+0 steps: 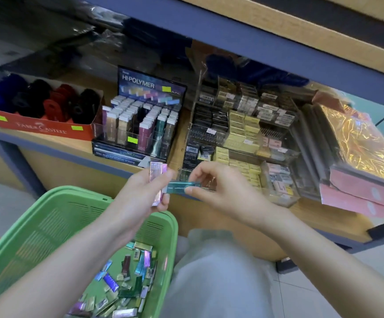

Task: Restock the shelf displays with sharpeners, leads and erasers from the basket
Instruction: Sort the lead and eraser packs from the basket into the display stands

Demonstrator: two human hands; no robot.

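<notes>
From the head view, the left hand (145,193) clamps a few pink erasers (156,180) upright while the right hand (218,189) pinches a teal eraser (182,187). It is probably sorting them by colour for the Hi-Polymer display (140,125) at the front edge of the shelf (55,145). More erasers lie in the green basket (71,189).

Blue-grey metal shelf frame (232,35), pale wooden shelf boards (319,216) (two levels), light tiled floor (301,294) — soft, even light

One head-worn view looks steeply down, close over the basket (48,216), facing the shelf (108,161)
</notes>
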